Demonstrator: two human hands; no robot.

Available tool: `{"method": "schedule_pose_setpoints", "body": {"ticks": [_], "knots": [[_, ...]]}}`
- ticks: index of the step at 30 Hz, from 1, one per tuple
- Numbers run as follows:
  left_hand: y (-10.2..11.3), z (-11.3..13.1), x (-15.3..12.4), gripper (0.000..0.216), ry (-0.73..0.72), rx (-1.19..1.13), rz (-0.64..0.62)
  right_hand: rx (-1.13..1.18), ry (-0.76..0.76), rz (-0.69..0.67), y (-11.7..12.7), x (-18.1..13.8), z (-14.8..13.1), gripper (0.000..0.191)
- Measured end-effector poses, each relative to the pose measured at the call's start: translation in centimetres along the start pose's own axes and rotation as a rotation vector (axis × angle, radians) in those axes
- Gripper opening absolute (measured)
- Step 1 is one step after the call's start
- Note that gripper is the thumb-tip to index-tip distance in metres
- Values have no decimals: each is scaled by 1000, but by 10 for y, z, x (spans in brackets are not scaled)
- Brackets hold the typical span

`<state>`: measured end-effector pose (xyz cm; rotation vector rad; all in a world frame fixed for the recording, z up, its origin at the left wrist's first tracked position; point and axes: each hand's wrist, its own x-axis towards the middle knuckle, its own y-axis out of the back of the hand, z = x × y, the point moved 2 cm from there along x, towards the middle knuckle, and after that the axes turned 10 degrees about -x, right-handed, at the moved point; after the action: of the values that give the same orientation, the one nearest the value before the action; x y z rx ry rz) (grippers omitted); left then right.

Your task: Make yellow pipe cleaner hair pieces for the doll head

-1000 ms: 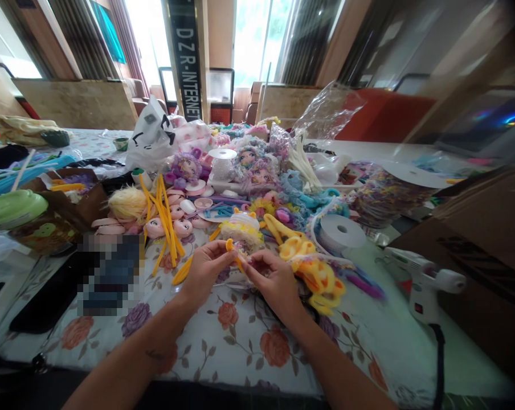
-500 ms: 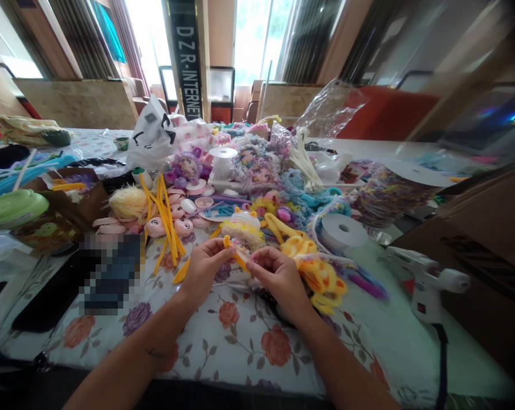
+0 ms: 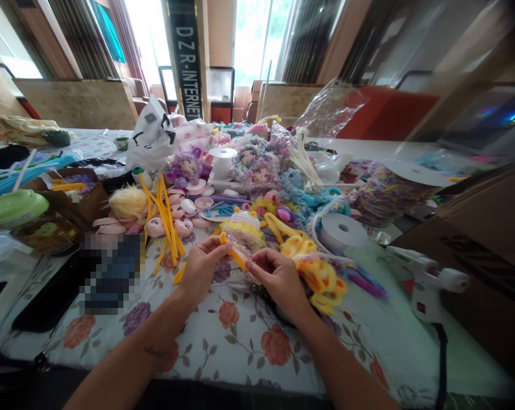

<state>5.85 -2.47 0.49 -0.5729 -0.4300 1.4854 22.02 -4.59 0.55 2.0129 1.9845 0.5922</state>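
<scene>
My left hand [image 3: 201, 266] and my right hand [image 3: 280, 279] meet above the floral tablecloth [image 3: 236, 336], both pinching a short orange pipe cleaner [image 3: 234, 254] that slants between their fingertips. A small frilly trim piece hangs at the pipe cleaner where the thumbs meet. Just behind the hands lies a yellow and white frilly bundle [image 3: 242, 228]. A heap of orange and yellow plush pieces [image 3: 313, 270] sits right beside my right hand.
Long orange pipe cleaners [image 3: 166, 219] and pink doll heads [image 3: 172, 225] lie at the left, doll faces [image 3: 253, 165] farther back. A white ribbon roll [image 3: 342, 229] and a white glue gun [image 3: 424, 279] are at the right, next to a cardboard box [image 3: 483, 239].
Both hands have shifted slightly left and away from me with the pipe cleaner, which now tilts a little higher at its left end.
</scene>
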Motion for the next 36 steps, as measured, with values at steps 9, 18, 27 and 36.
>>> {"method": "schedule_pose_setpoints", "body": {"ticks": [9, 18, 27, 36], "knots": [[2, 2, 1, 18, -76, 87, -26, 250, -38, -64, 0, -4, -8, 24], [3, 22, 0, 17, -330, 133, 105, -81, 196, -87, 1, 0, -6, 23], [10, 22, 8, 18, -325, 7, 168, -866, 592, 498, 3, 3, -12, 16], [10, 22, 10, 19, -108, -250, 179, -1145, 815, 438, -4, 0, -7, 42]]}}
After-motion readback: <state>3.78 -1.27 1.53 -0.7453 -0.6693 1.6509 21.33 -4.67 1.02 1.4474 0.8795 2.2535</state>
